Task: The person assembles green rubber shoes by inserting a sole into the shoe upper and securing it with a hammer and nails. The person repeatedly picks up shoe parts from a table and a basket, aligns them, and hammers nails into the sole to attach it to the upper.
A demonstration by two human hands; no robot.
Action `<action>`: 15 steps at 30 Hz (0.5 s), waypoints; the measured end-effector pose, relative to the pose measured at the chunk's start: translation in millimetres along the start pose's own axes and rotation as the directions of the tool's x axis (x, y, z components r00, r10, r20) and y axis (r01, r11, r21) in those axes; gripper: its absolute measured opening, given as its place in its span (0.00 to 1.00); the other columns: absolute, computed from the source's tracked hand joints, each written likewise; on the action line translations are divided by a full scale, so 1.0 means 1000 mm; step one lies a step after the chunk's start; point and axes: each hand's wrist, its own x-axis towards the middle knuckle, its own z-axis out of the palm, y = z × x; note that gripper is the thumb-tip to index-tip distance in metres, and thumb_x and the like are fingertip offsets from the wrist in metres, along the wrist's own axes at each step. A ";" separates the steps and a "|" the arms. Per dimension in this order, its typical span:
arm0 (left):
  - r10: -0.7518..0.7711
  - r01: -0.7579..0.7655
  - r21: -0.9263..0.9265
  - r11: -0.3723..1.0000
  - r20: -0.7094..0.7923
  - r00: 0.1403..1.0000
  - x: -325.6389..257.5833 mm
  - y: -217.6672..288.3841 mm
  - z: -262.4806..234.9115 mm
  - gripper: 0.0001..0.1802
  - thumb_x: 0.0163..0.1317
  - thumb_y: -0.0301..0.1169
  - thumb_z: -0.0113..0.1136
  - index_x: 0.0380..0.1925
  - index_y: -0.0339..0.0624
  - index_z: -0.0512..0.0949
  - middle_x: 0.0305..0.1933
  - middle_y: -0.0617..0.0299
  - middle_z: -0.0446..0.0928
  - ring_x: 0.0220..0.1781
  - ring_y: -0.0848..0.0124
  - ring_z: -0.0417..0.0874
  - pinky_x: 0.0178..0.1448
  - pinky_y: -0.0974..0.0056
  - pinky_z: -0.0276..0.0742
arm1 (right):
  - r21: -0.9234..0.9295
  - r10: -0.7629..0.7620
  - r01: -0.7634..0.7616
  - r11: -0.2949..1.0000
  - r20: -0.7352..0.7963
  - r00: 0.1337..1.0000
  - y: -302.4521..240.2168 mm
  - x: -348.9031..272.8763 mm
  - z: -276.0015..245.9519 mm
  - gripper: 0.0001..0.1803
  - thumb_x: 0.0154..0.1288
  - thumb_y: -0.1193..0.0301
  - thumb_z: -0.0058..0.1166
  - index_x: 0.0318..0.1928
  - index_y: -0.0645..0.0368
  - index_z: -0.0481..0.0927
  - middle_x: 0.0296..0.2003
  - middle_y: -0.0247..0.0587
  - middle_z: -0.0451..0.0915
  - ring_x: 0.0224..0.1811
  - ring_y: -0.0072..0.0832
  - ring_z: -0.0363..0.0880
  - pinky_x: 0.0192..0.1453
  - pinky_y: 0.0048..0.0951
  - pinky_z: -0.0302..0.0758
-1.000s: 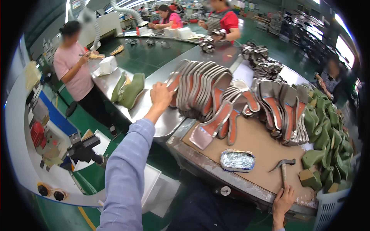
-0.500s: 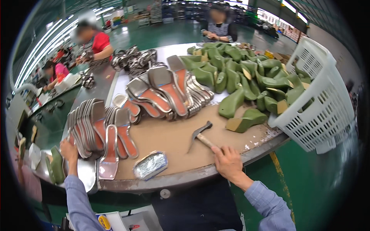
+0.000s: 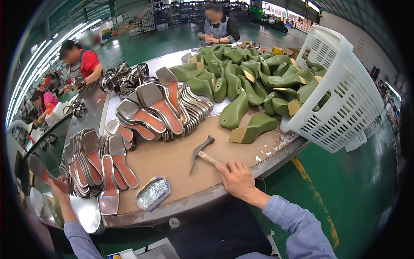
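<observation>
- Near the front edge of the brown table top (image 3: 172, 162), my right hand (image 3: 236, 179) lies on the wooden handle of a hammer (image 3: 202, 152). My fingers are curled over the end of the handle, so I have hold of it.
- The hammer lies flat on the table. Its dark metal head points far and a bit left, away from me.
- At the far left, my left hand (image 3: 56, 190) is closed around one shoe sole (image 3: 43, 173) with a red inside. I hold it up off the table, just left of the stacks.
- Beside that hand stands a row of shoe soles (image 3: 92, 162), silver at the edge and red inside, leaning on each other.
- One flat silver sole (image 3: 110, 196) lies near the front edge, touching that row.
- A small shiny packet (image 3: 152, 193) lies between the flat sole and the hammer.
- Farther back is another big bunch of soles (image 3: 159, 108), stacked and tipped.
- Green shoe forms (image 3: 241, 77) are piled on the far right part of the table. One green form (image 3: 253, 128) lies alone, near the hammer head.
- A white plastic basket (image 3: 345, 95) leans at the right edge, with green forms spilling from it.
- Other people sit working on the far side and at the left.
</observation>
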 end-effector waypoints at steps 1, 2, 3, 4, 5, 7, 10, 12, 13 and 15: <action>-0.152 0.158 -0.049 0.986 0.106 0.983 -0.046 -0.028 0.038 0.27 0.72 0.54 0.56 0.50 0.39 0.74 0.44 0.59 0.77 0.52 0.60 0.84 0.57 0.55 0.80 | -0.039 0.018 -0.017 0.999 0.007 1.000 0.005 -0.004 -0.008 0.23 0.56 0.71 0.58 0.56 0.51 0.81 0.35 0.41 0.77 0.37 0.40 0.77 0.39 0.39 0.75; -0.231 0.247 -0.070 0.966 0.182 0.956 -0.083 -0.004 0.047 0.28 0.73 0.56 0.54 0.53 0.40 0.72 0.47 0.59 0.77 0.56 0.59 0.83 0.61 0.54 0.79 | -0.028 0.011 -0.011 1.000 0.003 1.000 0.003 -0.001 -0.004 0.23 0.57 0.71 0.58 0.56 0.51 0.81 0.34 0.41 0.77 0.37 0.40 0.77 0.39 0.40 0.75; -0.283 0.306 -0.058 0.950 0.249 0.926 -0.065 -0.008 0.020 0.28 0.74 0.57 0.50 0.57 0.43 0.71 0.57 0.58 0.76 0.67 0.55 0.76 0.71 0.49 0.70 | -0.015 0.001 -0.001 1.000 0.000 1.000 0.001 0.003 0.000 0.22 0.58 0.70 0.59 0.55 0.51 0.81 0.34 0.41 0.77 0.37 0.40 0.77 0.40 0.40 0.75; -0.291 0.320 -0.091 0.943 0.237 0.927 -0.078 -0.002 0.019 0.26 0.74 0.53 0.50 0.57 0.43 0.71 0.59 0.58 0.76 0.68 0.56 0.75 0.72 0.51 0.68 | 0.001 -0.017 0.017 1.000 0.005 1.000 -0.003 0.006 0.005 0.22 0.59 0.70 0.59 0.55 0.51 0.81 0.34 0.41 0.76 0.38 0.40 0.77 0.40 0.41 0.75; -0.287 0.302 -0.020 0.953 0.255 0.923 -0.097 0.003 0.031 0.25 0.73 0.51 0.52 0.57 0.43 0.73 0.63 0.57 0.75 0.66 0.58 0.76 0.70 0.51 0.70 | 0.057 0.023 -0.026 0.998 0.061 0.998 -0.005 0.007 0.005 0.21 0.60 0.70 0.59 0.56 0.52 0.80 0.36 0.44 0.77 0.40 0.43 0.78 0.44 0.43 0.76; 0.056 -0.023 -0.073 0.997 0.505 0.861 -0.102 0.019 0.016 0.20 0.77 0.44 0.48 0.54 0.41 0.78 0.53 0.57 0.83 0.54 0.65 0.82 0.62 0.59 0.75 | 0.389 -0.019 0.008 0.921 0.024 1.000 -0.001 0.014 0.013 0.22 0.62 0.69 0.60 0.58 0.55 0.78 0.44 0.53 0.79 0.49 0.52 0.78 0.55 0.50 0.75; 0.106 -0.177 0.155 0.972 0.385 0.917 -0.169 0.017 0.054 0.22 0.78 0.42 0.46 0.61 0.39 0.73 0.52 0.56 0.83 0.52 0.65 0.83 0.61 0.57 0.77 | 0.291 0.105 -0.076 0.954 -0.083 0.991 0.065 0.024 -0.019 0.30 0.57 0.73 0.61 0.61 0.64 0.73 0.55 0.54 0.78 0.60 0.52 0.74 0.67 0.49 0.67; 0.066 -0.145 0.140 0.979 0.455 0.888 -0.268 0.030 0.115 0.22 0.77 0.41 0.49 0.60 0.37 0.74 0.49 0.54 0.84 0.48 0.65 0.85 0.57 0.58 0.80 | -0.029 0.059 -0.061 0.998 -0.050 0.997 0.148 0.026 -0.037 0.42 0.51 0.75 0.64 0.69 0.61 0.68 0.64 0.53 0.73 0.67 0.51 0.69 0.73 0.49 0.63; 0.032 -0.100 0.119 0.988 0.474 0.880 -0.314 0.036 0.121 0.21 0.76 0.41 0.50 0.59 0.36 0.75 0.47 0.53 0.84 0.47 0.65 0.86 0.55 0.59 0.81 | -0.098 0.186 -0.176 0.980 0.106 0.977 0.173 0.032 -0.041 0.49 0.45 0.79 0.67 0.72 0.56 0.65 0.67 0.52 0.70 0.71 0.50 0.65 0.74 0.47 0.63; -0.072 0.083 -0.017 0.996 0.354 0.933 -0.388 0.032 0.126 0.23 0.74 0.41 0.54 0.59 0.34 0.74 0.48 0.46 0.83 0.42 0.60 0.88 0.51 0.55 0.84 | -0.107 0.153 -0.138 0.985 0.146 0.977 0.218 0.032 -0.017 0.48 0.40 0.83 0.68 0.68 0.56 0.68 0.62 0.50 0.71 0.65 0.52 0.68 0.67 0.48 0.68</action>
